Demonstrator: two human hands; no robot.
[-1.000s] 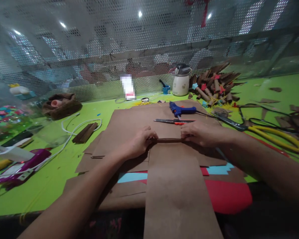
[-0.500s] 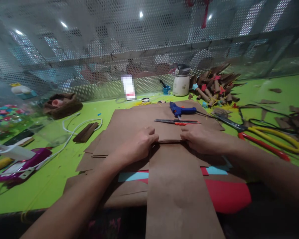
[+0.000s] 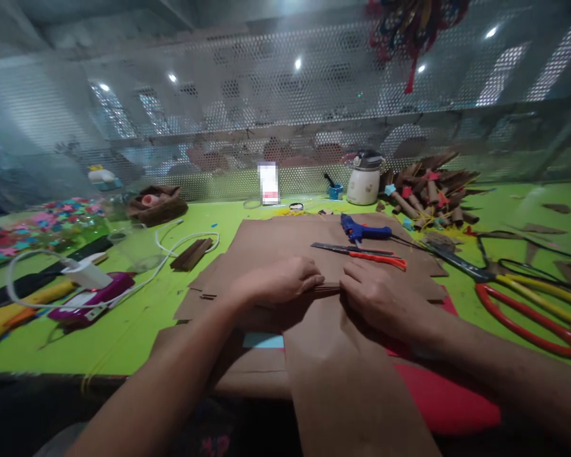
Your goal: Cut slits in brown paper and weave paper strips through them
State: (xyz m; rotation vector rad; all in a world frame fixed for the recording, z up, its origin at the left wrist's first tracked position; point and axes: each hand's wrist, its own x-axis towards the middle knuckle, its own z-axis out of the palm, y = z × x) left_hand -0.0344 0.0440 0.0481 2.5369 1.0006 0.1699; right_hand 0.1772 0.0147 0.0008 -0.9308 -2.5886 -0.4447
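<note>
A long strip of brown kraft paper [image 3: 342, 368] runs from under my hands down past the table's front edge. Its far end is folded into several layers. My left hand [image 3: 292, 279] is closed on the left side of this fold, fingertips pressed on the folded edge. On the right side, my right hand [image 3: 375, 292] pinches the same fold. Beneath lies a stack of brown paper sheets [image 3: 276, 241]. Just beyond my hands are scissors with orange-red handles [image 3: 378, 256] and a blue glue gun [image 3: 364, 230], both resting on the stack.
Large scissors with yellow and red handles [image 3: 528, 317] lie at right. Behind them is a pile of brown paper rolls [image 3: 428, 197], near a white flask [image 3: 363, 181]. A purple power strip [image 3: 92, 301] and white cable sit left. Red paper [image 3: 452, 397] overhangs the front edge.
My hands have come closer together along the fold, and the strip near them now bulges slightly. The camera view has tilted up and turned a little left.
</note>
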